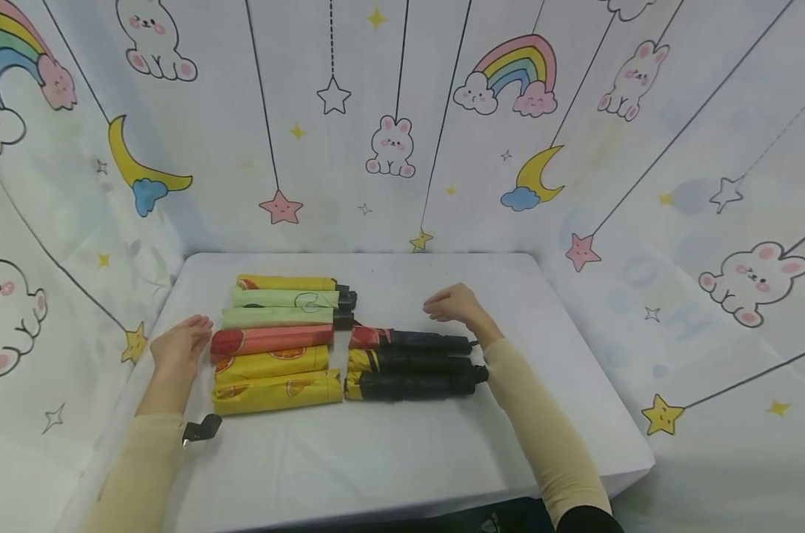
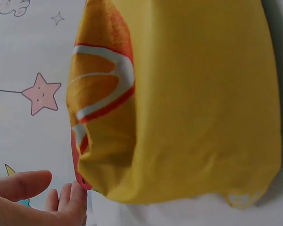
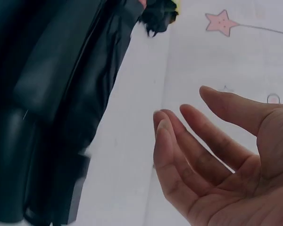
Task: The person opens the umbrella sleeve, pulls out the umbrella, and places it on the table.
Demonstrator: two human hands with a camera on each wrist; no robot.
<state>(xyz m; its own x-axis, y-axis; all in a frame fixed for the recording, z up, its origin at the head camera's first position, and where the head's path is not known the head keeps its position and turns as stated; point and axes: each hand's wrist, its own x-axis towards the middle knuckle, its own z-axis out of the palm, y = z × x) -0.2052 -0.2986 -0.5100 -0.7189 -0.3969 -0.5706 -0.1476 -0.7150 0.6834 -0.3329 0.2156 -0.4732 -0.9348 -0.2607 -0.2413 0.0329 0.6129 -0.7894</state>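
In wrist views, left grip (image 2: 37,209) and right grip (image 3: 221,188) are released; yellow umbrella (image 2: 203,103) cropped.

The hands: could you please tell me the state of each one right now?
Left hand: open, holding nothing.
Right hand: open, loosely curved, holding nothing.

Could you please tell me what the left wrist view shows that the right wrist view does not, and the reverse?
Only the left wrist view shows the left hand and the yellow bundle's orange-slice print.
Only the right wrist view shows the right hand, its fingers curved and holding nothing, and the black bundles.
Both show white backdrop fabric with a pink star printed on it.
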